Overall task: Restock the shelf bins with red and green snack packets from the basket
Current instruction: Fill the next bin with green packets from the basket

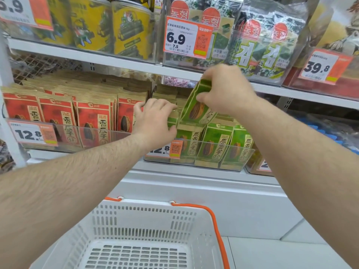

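My right hand pinches the top of a green snack packet, held tilted above the clear bin of green packets. My left hand grips the left end of the green packet row, fingers curled over the packets' tops beside the divider. Red snack packets fill the clear bin to the left. The white basket with orange handles sits below, with nothing visible inside it.
The upper shelf carries yellow canisters, seaweed packs and price tags. A white ledge runs beneath the bins. Blue items lie at the right.
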A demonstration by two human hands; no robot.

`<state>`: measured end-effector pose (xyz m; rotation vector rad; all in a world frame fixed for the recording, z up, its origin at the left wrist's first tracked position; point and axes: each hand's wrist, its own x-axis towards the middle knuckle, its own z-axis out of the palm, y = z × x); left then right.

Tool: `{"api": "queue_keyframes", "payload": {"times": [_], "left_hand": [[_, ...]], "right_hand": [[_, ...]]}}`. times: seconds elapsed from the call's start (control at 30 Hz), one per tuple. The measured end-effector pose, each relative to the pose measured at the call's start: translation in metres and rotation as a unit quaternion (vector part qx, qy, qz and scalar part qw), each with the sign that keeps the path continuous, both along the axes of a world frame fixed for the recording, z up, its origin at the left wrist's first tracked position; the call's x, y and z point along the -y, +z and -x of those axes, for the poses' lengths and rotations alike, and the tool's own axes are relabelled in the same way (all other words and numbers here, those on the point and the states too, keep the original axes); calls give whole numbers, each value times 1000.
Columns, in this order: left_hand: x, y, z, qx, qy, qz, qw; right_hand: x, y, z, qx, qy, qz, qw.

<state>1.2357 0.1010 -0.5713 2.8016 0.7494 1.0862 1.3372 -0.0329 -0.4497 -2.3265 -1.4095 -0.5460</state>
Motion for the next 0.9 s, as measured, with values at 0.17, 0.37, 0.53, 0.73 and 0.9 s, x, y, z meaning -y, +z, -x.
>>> {"api": "queue_keyframes", "payload": {"times": [0.17,0.37,0.53,0.73,0.9], "left_hand": [[23,3,-14,20,-6,-35,999],[63,12,-52,0,-38,-83,996],[89,27,-91,-93,-51,-104,989],[105,38,-136,-223,-26,-140,964],[106,38,-155,-252,8,-144,957]], "right_hand": [[59,22,-11,12,-16,-57,998],[113,13,-51,3,-87,-55,995],[122,-9,-73,-5,-111,-18,994],[124,-21,-85,8,-95,-12,995],[131,-24,-91,-1,-85,-32,996]]}}
